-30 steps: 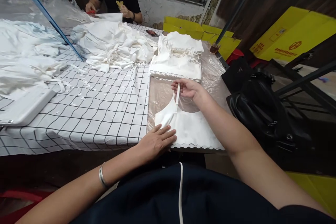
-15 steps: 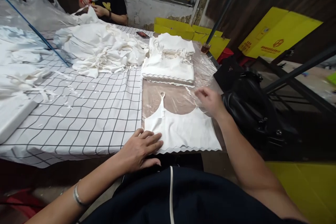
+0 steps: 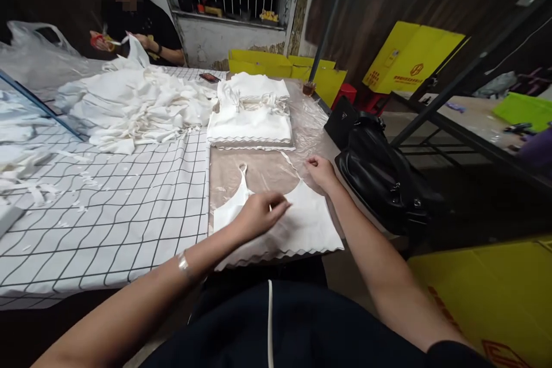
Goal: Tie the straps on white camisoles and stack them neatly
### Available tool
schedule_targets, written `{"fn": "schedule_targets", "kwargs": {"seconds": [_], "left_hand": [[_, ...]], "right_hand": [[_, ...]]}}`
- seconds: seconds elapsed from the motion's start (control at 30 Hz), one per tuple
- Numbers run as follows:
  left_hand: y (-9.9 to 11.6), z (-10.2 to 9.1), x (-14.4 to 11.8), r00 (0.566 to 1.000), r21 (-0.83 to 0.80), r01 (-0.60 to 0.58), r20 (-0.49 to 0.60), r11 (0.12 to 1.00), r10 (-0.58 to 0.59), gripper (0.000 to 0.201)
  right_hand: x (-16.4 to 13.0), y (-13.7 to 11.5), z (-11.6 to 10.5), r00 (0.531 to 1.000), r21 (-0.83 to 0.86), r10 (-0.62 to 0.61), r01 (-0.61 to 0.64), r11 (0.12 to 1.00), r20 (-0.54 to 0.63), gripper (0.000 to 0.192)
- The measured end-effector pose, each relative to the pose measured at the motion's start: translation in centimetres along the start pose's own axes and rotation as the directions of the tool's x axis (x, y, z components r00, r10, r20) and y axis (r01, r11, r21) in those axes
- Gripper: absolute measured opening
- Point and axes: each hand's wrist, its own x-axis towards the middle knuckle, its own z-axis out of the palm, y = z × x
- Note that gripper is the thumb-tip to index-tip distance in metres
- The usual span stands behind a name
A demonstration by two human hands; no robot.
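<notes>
A white camisole top (image 3: pixel 308 221) lies flat at the table's near edge, its wavy hem towards me. One looped strap (image 3: pixel 242 171) points away at the left; the other, a thin twisted strap (image 3: pixel 291 164), lies at the right. My left hand (image 3: pixel 264 214) hovers over the middle of the top, fingers curled in and thumb close to them, tips slightly blurred. Beside the right strap, my right hand (image 3: pixel 321 172) is closed in a pinch. Whether anything is between its fingertips cannot be made out.
Beyond the top stands a stack of folded white tops (image 3: pixel 250 122). A loose white garment heap (image 3: pixel 142 100) fills the far left, where another person (image 3: pixel 146 29) holds red-handled scissors. A black bag (image 3: pixel 383 167) sits at right, near a dark metal frame (image 3: pixel 440 95).
My left hand has lifted off the lower left of the top and moved right over its middle, fingers curling. My right hand stays near the right strap. The camera view has shifted.
</notes>
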Motion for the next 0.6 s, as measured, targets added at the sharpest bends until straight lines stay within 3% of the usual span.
{"fn": "schedule_targets", "kwargs": {"seconds": [0.1, 0.17, 0.23, 0.37, 0.6], "left_hand": [[-1.0, 1.3, 6.6, 0.96, 0.156, 0.28, -0.036, 0.947, -0.277, 0.04], [-1.6, 2.8, 9.9, 0.944, 0.302, 0.318, -0.012, 0.899, -0.33, 0.049], [-1.6, 4.7, 12.0, 0.943, 0.41, 0.295, 0.018, 0.863, -0.331, 0.049], [-0.6, 7.4, 13.6, 0.926, 0.45, 0.309, 0.06, 0.838, -0.374, 0.029], [-0.8, 6.9, 13.8, 0.899, 0.36, 0.402, 0.019, 0.842, -0.438, 0.033]], "right_hand": [[-4.3, -0.4, 0.1, 0.959, -0.024, -0.232, 0.239, 0.971, 0.16, 0.02], [-8.7, 0.4, 0.3, 0.901, -0.15, -0.372, 0.409, 0.9, 0.224, 0.025], [-12.4, 1.3, 0.8, 0.887, -0.305, -0.377, 0.449, 0.84, 0.268, 0.037], [-15.2, 2.2, 2.0, 0.889, -0.438, -0.318, 0.442, 0.783, 0.328, 0.054], [-14.8, 2.1, 2.1, 0.887, -0.401, -0.343, 0.448, 0.799, 0.309, 0.055]]}}
